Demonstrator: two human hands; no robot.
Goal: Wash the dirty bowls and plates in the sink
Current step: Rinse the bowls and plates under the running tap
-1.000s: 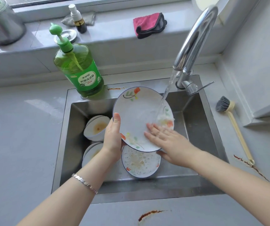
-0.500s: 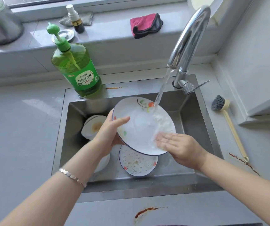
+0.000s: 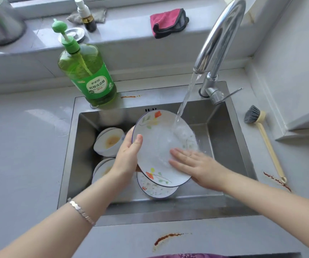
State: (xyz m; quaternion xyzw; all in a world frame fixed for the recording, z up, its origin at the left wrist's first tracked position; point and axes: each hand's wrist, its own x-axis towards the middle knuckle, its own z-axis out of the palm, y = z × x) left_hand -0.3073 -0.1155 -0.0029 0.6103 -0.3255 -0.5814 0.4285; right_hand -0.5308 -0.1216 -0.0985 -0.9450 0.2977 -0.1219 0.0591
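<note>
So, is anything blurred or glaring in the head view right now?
Head view: the right hand is motion-blurred over the white flower-patterned plate; the left hand looks sharp; daylight glares off the curved chrome faucet; the wide-angle lens bows the steel sink's rim.

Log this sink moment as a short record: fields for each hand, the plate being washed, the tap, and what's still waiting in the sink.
Left hand: grips the flowered plate's left rim, thumb on its face
Right hand: fingers flat on the plate's wet face
Flowered plate: tilted over the sink, under the stream
Tap: running onto the plate's upper right
Waiting: speckled plate beneath; stained bowls at left
</note>
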